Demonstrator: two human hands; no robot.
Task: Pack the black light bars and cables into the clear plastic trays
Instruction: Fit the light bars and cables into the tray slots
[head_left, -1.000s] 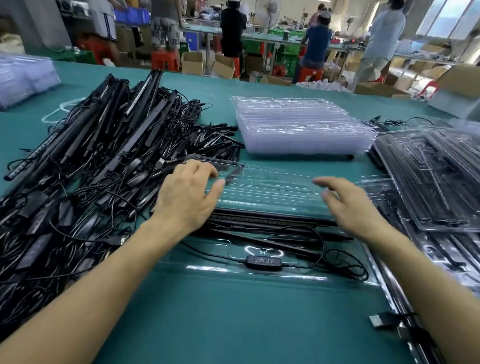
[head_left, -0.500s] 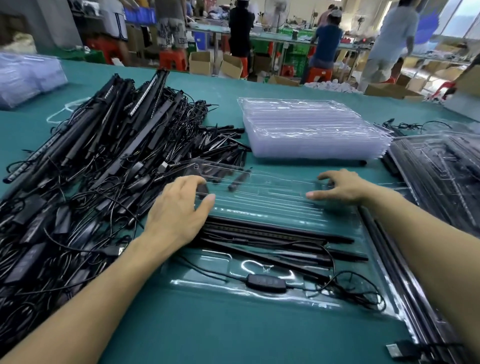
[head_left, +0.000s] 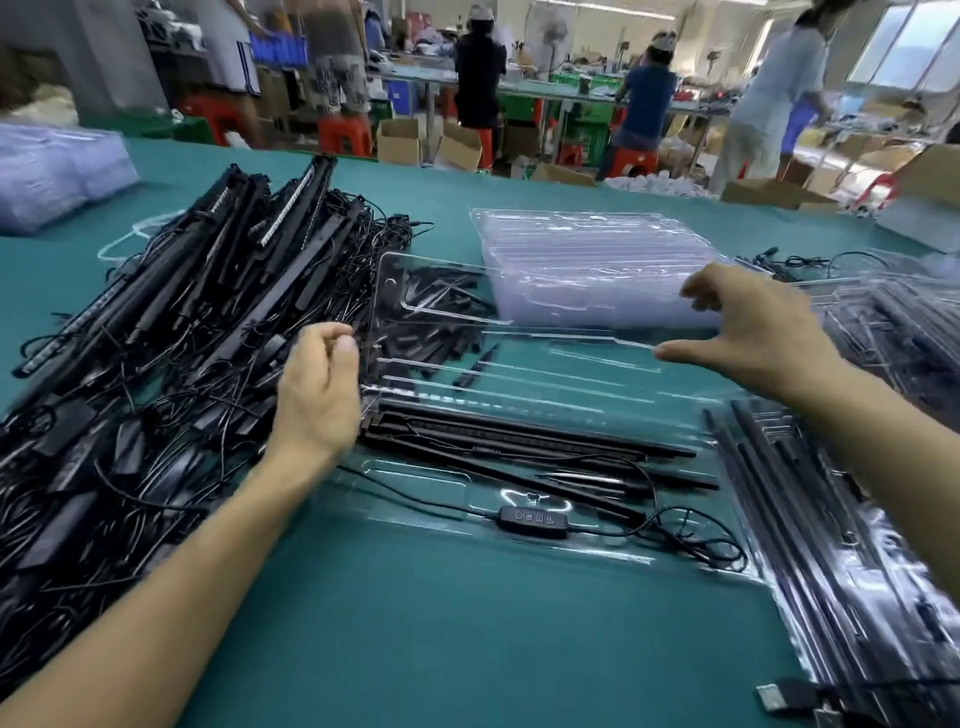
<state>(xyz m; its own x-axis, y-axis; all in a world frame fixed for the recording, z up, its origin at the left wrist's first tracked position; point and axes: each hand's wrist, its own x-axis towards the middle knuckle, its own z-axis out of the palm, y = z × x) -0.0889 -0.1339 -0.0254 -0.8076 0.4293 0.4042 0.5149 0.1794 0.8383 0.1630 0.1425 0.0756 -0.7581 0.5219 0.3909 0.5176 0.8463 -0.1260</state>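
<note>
While light bars (head_left: 519, 441) and a cable (head_left: 532, 520) lie in the clear tray (head_left: 415, 480), the left hand (head_left: 317, 395) and right hand (head_left: 753, 332) each pinch its raised lid (head_left: 441, 291) in their grip.

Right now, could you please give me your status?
Left hand pinching clear plastic tray lid, half raised. Right hand at lid's right side, grip unclear. Black light bars and controller cable in tray. Loose bar pile crowds left edge.

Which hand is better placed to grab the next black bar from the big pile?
Left. The left hand sits right at the edge of the pile of light bars, while the right hand is across the clear tray, beside the stack of empty trays.
</note>
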